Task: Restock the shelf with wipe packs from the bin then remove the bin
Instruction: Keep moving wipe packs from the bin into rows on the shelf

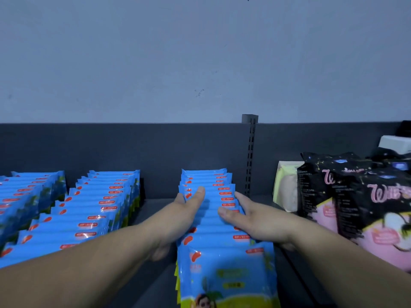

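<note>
head view, down onto a dark grey shelf (153, 290). three rows of blue wipe packs stood on edge, running front to back: far-left row (22, 196), middle row (97, 207), right row (222, 250). right row held between both hands. left hand (178, 218) flat along the row's left side, fingers straight and pointing to the back, thumb laid over the pack tops. right hand (255, 223) flat along the row's right side, fingers straight, thumb resting on the tops. neither hand curled round a pack, both open-palmed and touching the packs. front pack face of right row in plain sight, with yellow-green print low down. strip of bare shelf between middle and right rows. behind the rows a dark back panel (133, 152), with a slotted upright (250, 156) just right of the right row and a grey-blue wall (178, 52) above. right of the upright a pale green-and-white pack (285, 185), then black-and-pink packs (355, 196) near the right forearm. white box (395, 143) at far right, behind them.
</note>
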The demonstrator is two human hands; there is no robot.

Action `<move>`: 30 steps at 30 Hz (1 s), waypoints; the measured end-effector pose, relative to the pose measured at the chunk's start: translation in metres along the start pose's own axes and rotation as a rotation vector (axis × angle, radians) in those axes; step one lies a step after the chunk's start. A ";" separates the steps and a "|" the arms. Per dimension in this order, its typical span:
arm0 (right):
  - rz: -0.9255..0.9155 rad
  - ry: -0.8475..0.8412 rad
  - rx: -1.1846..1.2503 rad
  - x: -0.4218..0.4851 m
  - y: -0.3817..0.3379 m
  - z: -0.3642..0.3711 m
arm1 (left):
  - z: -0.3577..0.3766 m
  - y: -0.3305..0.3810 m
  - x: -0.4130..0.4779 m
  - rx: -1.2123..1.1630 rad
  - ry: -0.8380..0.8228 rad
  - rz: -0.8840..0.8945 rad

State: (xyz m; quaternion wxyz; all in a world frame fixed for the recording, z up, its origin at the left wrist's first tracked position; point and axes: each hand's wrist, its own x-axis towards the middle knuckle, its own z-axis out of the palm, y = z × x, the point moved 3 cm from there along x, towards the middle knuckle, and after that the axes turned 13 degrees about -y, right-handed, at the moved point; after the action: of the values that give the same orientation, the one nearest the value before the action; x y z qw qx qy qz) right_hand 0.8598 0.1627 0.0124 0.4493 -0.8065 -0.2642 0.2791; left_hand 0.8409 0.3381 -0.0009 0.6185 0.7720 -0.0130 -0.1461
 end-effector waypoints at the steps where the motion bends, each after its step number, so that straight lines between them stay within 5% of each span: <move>1: -0.003 0.001 0.022 -0.001 -0.002 0.000 | 0.001 0.004 -0.005 -0.010 0.007 0.008; 7: 0.011 0.153 0.097 -0.035 0.008 -0.003 | -0.003 0.000 -0.037 0.089 -0.037 0.162; 12: -0.032 0.097 -0.155 -0.067 0.015 0.031 | 0.020 -0.011 -0.075 0.332 -0.160 0.192; 17: -0.063 0.232 -0.270 -0.066 0.011 0.055 | 0.017 -0.023 -0.073 0.707 -0.115 0.207; 30: -0.047 0.249 -0.451 -0.075 0.008 0.061 | 0.025 -0.019 -0.082 0.720 -0.104 0.245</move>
State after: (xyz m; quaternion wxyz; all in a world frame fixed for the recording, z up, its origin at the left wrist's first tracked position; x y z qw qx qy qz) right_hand 0.7665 0.1439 -0.0058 0.2936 -0.9080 -0.2810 0.1014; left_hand 0.7535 0.3351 -0.0069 0.3191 0.9241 -0.1870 -0.0962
